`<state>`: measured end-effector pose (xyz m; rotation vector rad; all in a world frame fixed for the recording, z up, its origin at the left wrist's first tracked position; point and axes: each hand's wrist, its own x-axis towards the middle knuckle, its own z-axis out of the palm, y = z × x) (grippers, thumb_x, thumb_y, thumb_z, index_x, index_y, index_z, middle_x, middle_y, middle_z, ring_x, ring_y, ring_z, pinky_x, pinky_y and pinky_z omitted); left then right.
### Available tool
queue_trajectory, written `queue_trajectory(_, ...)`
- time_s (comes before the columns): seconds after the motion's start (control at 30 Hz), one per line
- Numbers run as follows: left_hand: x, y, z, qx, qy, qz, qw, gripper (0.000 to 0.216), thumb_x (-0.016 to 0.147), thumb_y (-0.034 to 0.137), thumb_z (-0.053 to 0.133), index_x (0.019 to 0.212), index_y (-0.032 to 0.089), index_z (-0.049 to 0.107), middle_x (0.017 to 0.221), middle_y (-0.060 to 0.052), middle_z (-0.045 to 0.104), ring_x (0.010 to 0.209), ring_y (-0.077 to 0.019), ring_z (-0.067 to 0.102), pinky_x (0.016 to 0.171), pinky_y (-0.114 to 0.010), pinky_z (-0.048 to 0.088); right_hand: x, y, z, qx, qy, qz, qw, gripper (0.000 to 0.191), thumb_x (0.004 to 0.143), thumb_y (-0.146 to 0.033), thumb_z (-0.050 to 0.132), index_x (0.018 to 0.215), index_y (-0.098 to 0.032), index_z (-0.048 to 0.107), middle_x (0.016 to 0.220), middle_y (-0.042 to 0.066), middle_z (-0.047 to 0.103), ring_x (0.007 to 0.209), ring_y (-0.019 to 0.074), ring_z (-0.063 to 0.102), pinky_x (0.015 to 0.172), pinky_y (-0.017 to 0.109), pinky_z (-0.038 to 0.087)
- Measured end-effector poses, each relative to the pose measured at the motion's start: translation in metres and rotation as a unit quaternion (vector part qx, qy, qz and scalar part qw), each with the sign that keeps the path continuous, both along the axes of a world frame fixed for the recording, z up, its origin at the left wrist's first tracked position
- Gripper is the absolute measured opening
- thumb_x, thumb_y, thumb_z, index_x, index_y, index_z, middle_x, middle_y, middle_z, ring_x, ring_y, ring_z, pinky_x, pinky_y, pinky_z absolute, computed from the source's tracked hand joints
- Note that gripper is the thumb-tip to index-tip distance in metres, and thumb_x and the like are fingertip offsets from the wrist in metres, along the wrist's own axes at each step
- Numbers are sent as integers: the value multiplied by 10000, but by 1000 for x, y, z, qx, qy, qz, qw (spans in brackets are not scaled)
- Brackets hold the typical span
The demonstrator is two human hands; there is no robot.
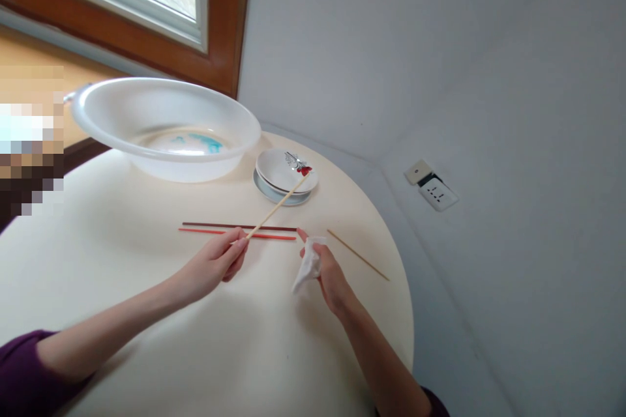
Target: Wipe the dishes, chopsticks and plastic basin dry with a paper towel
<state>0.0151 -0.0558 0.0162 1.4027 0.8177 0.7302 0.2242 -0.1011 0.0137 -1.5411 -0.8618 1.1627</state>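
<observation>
My left hand (229, 254) pinches one end of a light wooden chopstick (276, 207), which slants up and right, its far end in front of the stacked plates. A crumpled white tissue or cloth (310, 263) is gripped in my right hand (332, 273), apart from the chopstick. Beneath and behind my left hand, a dark brown chopstick (235, 227) and a red chopstick (274, 236) lie side by side on the table. Another wooden chopstick (359, 255) rests on the table to the right of my right hand.
A large translucent basin (190, 166) with a blue pattern in its bottom stands at the back left. Beside it is a small stack of plates (274, 172), the top one with a red and black design. The round table's edge (409, 300) curves close to the wall.
</observation>
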Motion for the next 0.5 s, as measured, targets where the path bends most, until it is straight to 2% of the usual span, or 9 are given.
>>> queue_trajectory(0.17,2,-9,3,-3,-28,-42,999,412,789,603,405,641,222,348,423,105,317,395,-65,240,409,-219,213,-2,7,4,-23,48,-37,998,462,698,-435,591,1047,-143,667,572,-44,487,475,74,377,428,192,284)
queue_trajectory(0.3,7,-24,6,6,9,-104,995,413,801,611,371,662,222,361,457,82,384,431,-80,308,446,-231,260,-16,12,7,0,139,-43,989,449,670,-406,650,1033,-142,646,594,-31,546,473,84,442,391,189,301)
queue_trajectory(0.4,11,-30,3,5,29,-110,993,407,808,607,344,669,225,361,464,77,398,434,-88,322,452,-236,277,-31,12,7,23,206,-42,977,377,648,-387,685,937,-149,645,726,15,638,588,126,551,478,226,422)
queue_trajectory(0.5,13,-29,-3,2,27,-77,997,397,806,600,344,670,227,357,437,88,381,413,-85,303,434,-230,258,-42,9,8,35,264,-23,964,321,655,-386,678,873,-153,637,843,51,677,755,181,611,643,291,488)
